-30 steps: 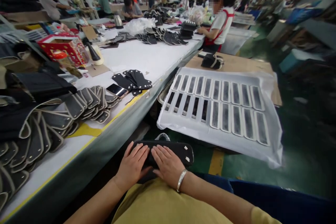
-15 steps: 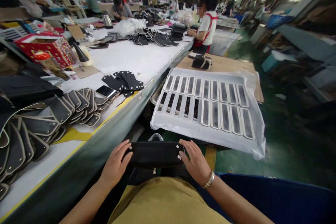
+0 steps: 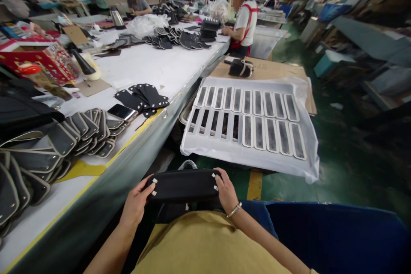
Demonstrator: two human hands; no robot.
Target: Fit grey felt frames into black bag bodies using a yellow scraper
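A long black padded piece (image 3: pixel 184 185), like a small bag body, lies level in front of my waist, with small white tabs near both ends. My left hand (image 3: pixel 138 199) grips its left end, thumb on top beside the tabs. Round the right end my right hand (image 3: pixel 226 189) is closed, its thumb by the tabs there. A small zipper pull (image 3: pixel 187 206) hangs below the near edge. The fingers under the piece are hidden.
A white-topped table (image 3: pixel 128 68) on the left carries grey-black trimmed panels (image 3: pixel 64 137), black cut pieces (image 3: pixel 146 96) and a phone (image 3: pixel 122 112). Ahead right, a white sheet (image 3: pixel 212 150) bears rows of framed strips. A blue bin (image 3: pixel 334 231) stands right. A co-worker (image 3: pixel 245 21) is beyond.
Both hands have closed on the ends of the black piece, where the fingers were looser before. The piece has shifted slightly left and tilted, and the view has turned a little.
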